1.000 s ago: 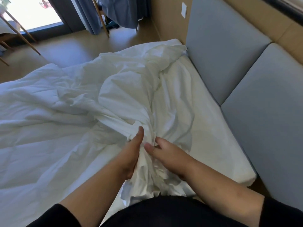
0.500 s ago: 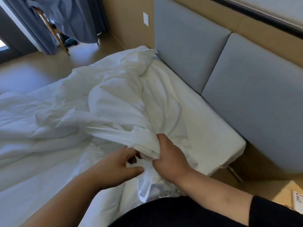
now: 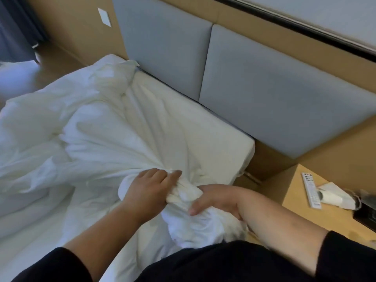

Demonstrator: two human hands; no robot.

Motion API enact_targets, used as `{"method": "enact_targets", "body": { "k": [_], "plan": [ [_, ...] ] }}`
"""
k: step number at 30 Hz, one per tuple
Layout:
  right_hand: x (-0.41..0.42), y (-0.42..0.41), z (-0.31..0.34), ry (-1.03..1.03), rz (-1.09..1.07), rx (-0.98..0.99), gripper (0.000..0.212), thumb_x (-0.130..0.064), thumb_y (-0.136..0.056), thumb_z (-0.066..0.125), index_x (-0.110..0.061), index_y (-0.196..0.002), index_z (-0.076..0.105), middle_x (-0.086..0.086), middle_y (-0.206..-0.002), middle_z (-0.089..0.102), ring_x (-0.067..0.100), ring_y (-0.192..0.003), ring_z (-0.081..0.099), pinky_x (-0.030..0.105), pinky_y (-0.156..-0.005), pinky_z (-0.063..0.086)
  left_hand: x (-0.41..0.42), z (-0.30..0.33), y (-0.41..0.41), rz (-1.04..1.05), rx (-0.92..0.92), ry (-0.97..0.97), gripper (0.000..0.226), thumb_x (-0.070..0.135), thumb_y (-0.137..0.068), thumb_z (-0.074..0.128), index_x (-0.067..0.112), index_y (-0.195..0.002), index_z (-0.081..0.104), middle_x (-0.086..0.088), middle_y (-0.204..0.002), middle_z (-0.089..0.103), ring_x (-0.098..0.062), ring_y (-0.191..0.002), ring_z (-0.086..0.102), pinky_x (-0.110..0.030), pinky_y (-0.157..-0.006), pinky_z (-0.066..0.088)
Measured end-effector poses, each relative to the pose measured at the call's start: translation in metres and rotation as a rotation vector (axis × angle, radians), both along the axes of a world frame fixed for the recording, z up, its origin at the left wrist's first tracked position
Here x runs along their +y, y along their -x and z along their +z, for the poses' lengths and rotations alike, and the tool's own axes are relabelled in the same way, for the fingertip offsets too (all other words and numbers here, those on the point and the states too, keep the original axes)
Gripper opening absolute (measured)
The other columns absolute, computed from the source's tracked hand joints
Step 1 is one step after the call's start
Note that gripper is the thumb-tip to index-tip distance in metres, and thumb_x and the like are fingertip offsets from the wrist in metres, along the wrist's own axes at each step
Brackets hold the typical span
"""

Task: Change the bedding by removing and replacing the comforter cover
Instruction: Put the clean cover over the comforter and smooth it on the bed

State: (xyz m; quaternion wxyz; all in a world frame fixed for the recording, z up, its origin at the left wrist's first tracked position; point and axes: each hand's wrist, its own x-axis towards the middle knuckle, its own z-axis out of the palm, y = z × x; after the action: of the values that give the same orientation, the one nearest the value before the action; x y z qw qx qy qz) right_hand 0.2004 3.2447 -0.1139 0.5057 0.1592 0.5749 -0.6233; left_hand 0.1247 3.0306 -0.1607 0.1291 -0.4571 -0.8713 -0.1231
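Soft, even, coolish light is filling the room; no hard shadows are showing. White bedding (image 3: 105,127) is running near blown-out, folds barely reading. Dim upper-left corner by the curtain (image 3: 14,27) is going dark blue. Motion blur is smearing the bedside table (image 3: 301,210) items and the remote (image 3: 311,190). Wide-angle bowing is bending the headboard panels (image 3: 274,94) toward the edges. Black sleeves are losing all detail.

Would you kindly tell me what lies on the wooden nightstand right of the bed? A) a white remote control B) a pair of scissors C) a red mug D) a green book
A: a long white remote control with rows of buttons lies on the nightstand, beside a white folded paper.
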Motion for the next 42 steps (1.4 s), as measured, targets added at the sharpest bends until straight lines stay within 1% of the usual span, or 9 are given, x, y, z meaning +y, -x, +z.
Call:
{"method": "enact_targets", "body": {
  "k": [4, 6, 11, 14, 17, 23, 28, 36, 42],
  "plan": [
    [0.000, 0.001, 0.006, -0.779, 0.294, 0.397, 0.088, -0.052, -0.066, 0.074, -0.033, -0.142, 0.033, -0.005, -0.122, 0.060, 0.016, -0.102, 0.059, 0.032, -0.081, 0.049, 0.016, 0.013, 0.013, -0.028, -0.072, 0.305, 0.019, 0.032, -0.065, 0.075, 0.025, -0.083, 0.074, 0.004, -0.089, 0.057, -0.025, -0.092, 0.053, -0.037, -0.085, 0.046],
    [-0.008, -0.006, 0.001, -0.852, 0.321, 0.591, 0.090, -0.052, -0.072, 0.069, -0.032, -0.147, 0.023, -0.002, -0.133, 0.055, 0.020, -0.112, 0.058, 0.035, -0.087, 0.048, 0.021, 0.024, 0.029, -0.039, -0.449, 0.424, 0.023, 0.040, -0.082, 0.061, 0.022, -0.092, 0.070, 0.003, -0.104, 0.061, -0.023, -0.106, 0.054, -0.034, -0.092, 0.046],
    [-0.044, -0.015, -0.007, -0.863, 0.184, 0.799, 0.130, -0.083, -0.052, 0.063, -0.035, -0.154, -0.002, -0.001, -0.145, 0.048, 0.024, -0.128, 0.049, 0.040, -0.105, 0.039, 0.033, 0.056, 0.063, -0.036, -1.105, 0.559, 0.014, 0.044, -0.078, 0.069, 0.031, -0.083, 0.068, 0.011, -0.086, 0.070, -0.008, -0.082, 0.065, -0.024, -0.073, 0.048],
    [-0.046, -0.003, -0.019, -0.874, 0.019, 0.850, 0.094, -0.054, -0.071, 0.068, -0.034, -0.146, 0.015, -0.004, -0.117, 0.062, 0.026, -0.106, 0.062, 0.029, -0.075, 0.044, 0.030, 0.071, 0.075, 0.009, -1.507, 0.402, 0.022, 0.039, -0.070, 0.072, 0.027, -0.087, 0.074, 0.009, -0.087, 0.075, -0.010, -0.082, 0.070, -0.026, -0.078, 0.052],
    [-0.025, 0.013, -0.026, -0.947, 0.109, 0.829, 0.042, -0.022, -0.082, 0.057, -0.027, -0.120, 0.038, -0.008, -0.084, 0.056, 0.028, -0.081, 0.060, 0.034, -0.059, 0.042, 0.035, 0.064, 0.078, 0.017, -1.273, 0.552, 0.034, 0.045, -0.070, 0.081, 0.028, -0.097, 0.069, 0.012, -0.092, 0.072, -0.012, -0.089, 0.068, -0.025, -0.075, 0.048],
    [0.002, 0.009, -0.047, -0.752, 0.211, 0.670, 0.012, -0.023, -0.083, 0.058, -0.026, -0.095, 0.055, -0.006, -0.099, 0.065, 0.017, -0.089, 0.060, 0.031, -0.074, 0.048, 0.002, -0.006, 0.022, 0.132, -0.582, 0.421, 0.064, 0.050, -0.072, 0.072, 0.031, -0.128, 0.047, 0.007, -0.120, 0.058, -0.020, -0.111, 0.056, -0.034, -0.093, 0.042],
    [-0.011, 0.004, -0.055, -0.534, 0.303, 0.559, 0.030, -0.030, -0.071, 0.067, -0.021, -0.100, 0.065, -0.003, -0.096, 0.069, 0.015, -0.090, 0.065, 0.034, -0.085, 0.053, -0.044, -0.046, -0.046, 0.428, -0.469, 0.112, 0.070, 0.039, -0.076, 0.074, 0.015, -0.139, 0.052, -0.006, -0.137, 0.056, -0.030, -0.131, 0.050, -0.046, -0.116, 0.032],
    [-0.045, -0.019, -0.064, -0.145, 0.300, 0.357, 0.069, -0.047, -0.063, 0.086, -0.023, -0.122, 0.061, 0.002, -0.111, 0.073, 0.021, -0.103, 0.070, 0.043, -0.097, 0.054, -0.051, -0.045, -0.132, 0.894, -0.614, -0.146, 0.063, 0.047, -0.091, 0.063, 0.030, -0.148, 0.044, 0.000, -0.150, 0.045, -0.022, -0.137, 0.041, -0.038, -0.113, 0.035],
    [-0.072, -0.054, -0.063, -0.150, 0.332, 0.492, 0.036, -0.053, -0.078, 0.075, -0.028, -0.104, 0.070, -0.012, -0.093, 0.076, 0.008, -0.086, 0.073, 0.029, -0.076, 0.055, -0.046, -0.043, -0.198, 1.074, -0.698, -0.268, 0.061, 0.050, -0.097, 0.053, 0.038, -0.152, 0.030, 0.006, -0.152, 0.040, -0.017, -0.135, 0.038, -0.030, -0.107, 0.035]
  ]
}}
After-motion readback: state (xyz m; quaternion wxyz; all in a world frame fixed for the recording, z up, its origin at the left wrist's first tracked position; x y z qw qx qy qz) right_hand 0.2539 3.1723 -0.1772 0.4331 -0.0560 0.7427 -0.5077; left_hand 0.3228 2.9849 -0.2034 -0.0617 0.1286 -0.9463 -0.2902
